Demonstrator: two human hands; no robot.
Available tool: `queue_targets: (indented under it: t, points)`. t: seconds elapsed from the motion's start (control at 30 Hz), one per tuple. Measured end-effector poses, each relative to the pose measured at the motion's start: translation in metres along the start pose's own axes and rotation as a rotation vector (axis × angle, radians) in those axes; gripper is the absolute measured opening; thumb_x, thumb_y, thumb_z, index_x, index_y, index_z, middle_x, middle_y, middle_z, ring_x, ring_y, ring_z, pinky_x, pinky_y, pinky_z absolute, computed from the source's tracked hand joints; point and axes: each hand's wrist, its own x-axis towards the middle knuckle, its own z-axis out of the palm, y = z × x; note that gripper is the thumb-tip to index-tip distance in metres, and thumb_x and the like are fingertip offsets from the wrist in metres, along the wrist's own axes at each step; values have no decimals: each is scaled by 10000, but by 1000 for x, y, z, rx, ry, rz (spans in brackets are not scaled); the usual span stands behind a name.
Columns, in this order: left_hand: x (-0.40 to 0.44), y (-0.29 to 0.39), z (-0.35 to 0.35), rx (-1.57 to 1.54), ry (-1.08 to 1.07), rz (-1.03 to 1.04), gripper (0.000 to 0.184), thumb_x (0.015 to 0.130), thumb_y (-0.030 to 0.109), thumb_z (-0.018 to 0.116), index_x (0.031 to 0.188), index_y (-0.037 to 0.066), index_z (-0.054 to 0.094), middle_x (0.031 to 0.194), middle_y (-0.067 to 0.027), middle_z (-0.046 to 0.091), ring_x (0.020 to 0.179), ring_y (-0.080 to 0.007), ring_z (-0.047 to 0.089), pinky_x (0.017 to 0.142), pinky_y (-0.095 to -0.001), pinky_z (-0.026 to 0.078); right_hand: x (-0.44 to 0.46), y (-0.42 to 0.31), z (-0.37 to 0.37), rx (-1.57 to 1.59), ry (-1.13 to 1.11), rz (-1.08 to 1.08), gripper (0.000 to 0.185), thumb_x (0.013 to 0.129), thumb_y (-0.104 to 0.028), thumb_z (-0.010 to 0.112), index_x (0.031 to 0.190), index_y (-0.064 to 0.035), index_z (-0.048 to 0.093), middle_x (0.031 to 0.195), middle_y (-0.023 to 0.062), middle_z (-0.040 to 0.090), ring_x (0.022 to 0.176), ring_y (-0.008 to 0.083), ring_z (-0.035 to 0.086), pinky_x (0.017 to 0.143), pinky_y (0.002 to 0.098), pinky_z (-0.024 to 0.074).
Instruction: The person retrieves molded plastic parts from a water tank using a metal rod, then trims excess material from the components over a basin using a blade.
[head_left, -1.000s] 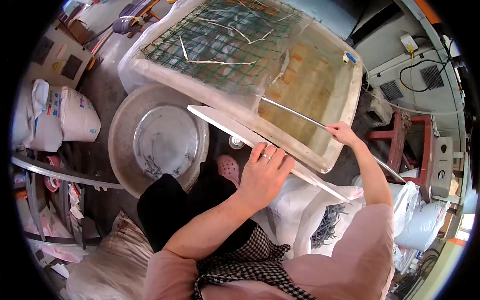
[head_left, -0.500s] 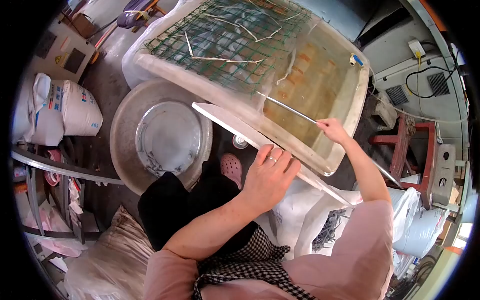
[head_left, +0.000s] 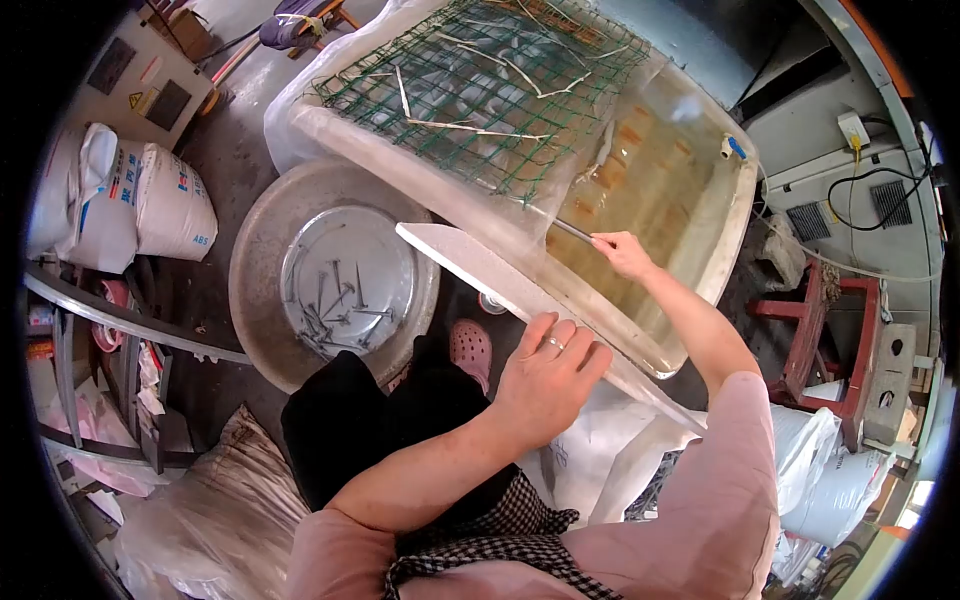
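My left hand (head_left: pixel 548 385) is closed over the top edge of a long white board (head_left: pixel 475 275), which slants along the near side of a large white tub (head_left: pixel 345 140). My right hand (head_left: pixel 622 254) grips a thin metal rod (head_left: pixel 573 231) over the tub's near rim. The rod's far end points toward the clear plastic sheet and the green wire mesh (head_left: pixel 500 120). Brownish water (head_left: pixel 665 190) fills the right part of the tub. Pale cylindrical shapes lie beneath the mesh, too blurred to name.
A round grey basin (head_left: pixel 250 260) at the left holds several dark, thin spike-like pieces (head_left: pixel 335 300). White sacks (head_left: pixel 170 205) stand at far left, near a curved metal rack (head_left: pixel 150 325). A red frame (head_left: pixel 790 370) and a concrete block (head_left: pixel 888 375) are at the right.
My right hand has moved left and slightly up, pushing the rod's far end toward the mesh, so less of it shows. My left hand stays on the board. The camera view has shifted slightly.
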Motion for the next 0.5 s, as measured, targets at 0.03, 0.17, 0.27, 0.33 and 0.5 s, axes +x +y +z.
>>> queue_targets:
  t: [0.03,0.17,0.27,0.33,0.5]
  points:
    - [0,0,1,-2,0,-1,153,707,168,529,831,80,544,814,-51,511,832,-195,526,894,-355,336,-2,-5,-1,19,-15,-17,320,866,-293,558,1082,-65,622,906,154,658,786,216,607,720,319,459]
    - [-1,-1,2,3,1,15,167,701,174,527,838,79,542,818,-53,512,831,-197,524,897,-360,334,-16,-9,-17,-82,-42,-52,321,868,-290,557,1086,-64,618,917,154,656,804,220,612,728,322,459]
    - [0,0,-2,-5,-4,27,167,705,173,539,843,78,542,815,-53,509,831,-201,521,898,-363,334,-40,6,-37,-157,-5,-27,308,867,-274,556,1079,-60,620,917,154,655,811,233,615,734,329,461]
    - [0,1,-1,-14,13,17,162,702,169,554,837,79,541,810,-52,506,832,-203,519,897,-363,335,-67,9,-56,-162,-16,-5,292,869,-253,549,1076,-59,621,925,161,652,831,259,619,742,330,463]
    - [-2,2,3,-29,58,14,163,680,152,607,813,86,539,799,-47,500,826,-206,515,890,-364,341,-130,50,-105,-281,129,-47,277,872,-226,541,1073,-51,617,941,173,647,845,295,625,763,327,467]
